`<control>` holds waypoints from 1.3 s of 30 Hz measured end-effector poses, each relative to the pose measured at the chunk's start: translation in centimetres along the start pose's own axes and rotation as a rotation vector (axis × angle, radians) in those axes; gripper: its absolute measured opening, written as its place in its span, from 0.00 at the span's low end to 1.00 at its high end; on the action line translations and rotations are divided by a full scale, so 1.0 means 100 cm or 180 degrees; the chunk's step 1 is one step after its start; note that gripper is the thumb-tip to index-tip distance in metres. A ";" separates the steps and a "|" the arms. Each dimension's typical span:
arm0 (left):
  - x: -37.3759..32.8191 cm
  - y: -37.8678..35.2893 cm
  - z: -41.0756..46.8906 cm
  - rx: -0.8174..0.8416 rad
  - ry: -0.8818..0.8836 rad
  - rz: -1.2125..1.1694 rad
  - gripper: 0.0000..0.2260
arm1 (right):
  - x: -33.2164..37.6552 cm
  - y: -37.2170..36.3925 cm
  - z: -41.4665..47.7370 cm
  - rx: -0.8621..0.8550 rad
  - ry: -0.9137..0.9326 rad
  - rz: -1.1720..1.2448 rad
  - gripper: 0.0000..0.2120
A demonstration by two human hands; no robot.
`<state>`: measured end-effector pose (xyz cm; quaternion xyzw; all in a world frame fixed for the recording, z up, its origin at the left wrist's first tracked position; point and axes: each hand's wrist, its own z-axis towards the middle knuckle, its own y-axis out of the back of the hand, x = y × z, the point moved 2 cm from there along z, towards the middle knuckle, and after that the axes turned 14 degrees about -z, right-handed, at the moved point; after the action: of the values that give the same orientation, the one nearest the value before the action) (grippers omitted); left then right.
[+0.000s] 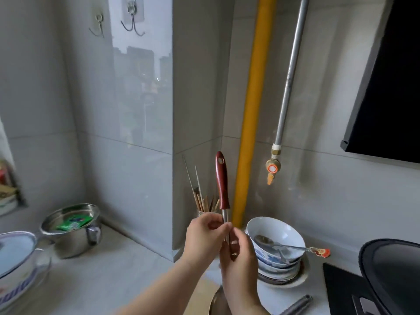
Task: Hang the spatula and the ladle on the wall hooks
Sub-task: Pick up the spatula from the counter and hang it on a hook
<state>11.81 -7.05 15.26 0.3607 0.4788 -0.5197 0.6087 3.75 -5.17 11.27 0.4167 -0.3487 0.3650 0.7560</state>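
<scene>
A utensil with a dark red handle (221, 183) and a thin metal shaft stands upright at centre, its hang hole at the top. My left hand (203, 239) pinches the shaft just below the handle. My right hand (238, 262) is closed around the shaft lower down, and a second dark red piece shows between its fingers. The utensil's head is hidden behind my hands, so I cannot tell whether it is the spatula or the ladle. Two bare metal wall hooks (97, 25) (133, 20) sit high at the upper left, far above the handle.
A holder of chopsticks (204, 201) stands behind my hands by the wall corner. Stacked bowls (276, 251) with a spoon are to the right, beside a yellow pipe (250, 110) and a gas valve (272, 168). A steel pot (72, 228) sits left, a black wok (391, 269) right.
</scene>
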 end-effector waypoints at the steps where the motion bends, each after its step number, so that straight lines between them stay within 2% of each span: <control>1: -0.007 0.008 0.009 -0.0068 -0.0046 -0.0037 0.11 | 0.010 -0.006 0.007 0.0053 0.0083 0.0063 0.15; 5: -0.039 0.041 0.048 -0.0227 -0.0131 -0.0265 0.13 | 0.048 -0.029 0.038 0.0273 0.0447 0.0131 0.14; 11: -0.090 0.093 0.103 -0.0163 -0.0245 -0.0703 0.10 | 0.102 -0.073 0.082 0.1158 0.0660 0.0077 0.16; 14: -0.110 0.118 0.127 -0.0300 -0.0390 -0.0611 0.10 | 0.127 -0.094 0.107 0.1364 0.0855 0.0121 0.11; 16: -0.122 0.133 0.142 -0.0428 -0.0516 -0.0392 0.09 | 0.141 -0.108 0.122 0.1397 0.0939 0.0169 0.06; 22: -0.146 0.162 0.179 -0.0980 -0.0921 0.0591 0.04 | 0.185 -0.146 0.152 0.1407 0.1151 -0.0091 0.05; 25: -0.157 0.168 0.192 -0.1129 -0.1132 0.0905 0.10 | 0.204 -0.155 0.166 0.1270 0.1200 -0.0128 0.05; 32: -0.176 0.180 0.210 -0.1351 -0.1309 0.0883 0.11 | 0.234 -0.160 0.181 0.1116 0.1268 -0.0147 0.09; 39: -0.176 0.175 0.214 -0.1169 -0.1289 0.0881 0.11 | 0.232 -0.165 0.180 0.1134 0.1051 -0.0041 0.08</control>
<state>33.34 -18.57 37.11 0.1956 0.3800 -0.3978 0.8118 24.99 -21.39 31.79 0.4804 -0.1478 0.4790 0.7197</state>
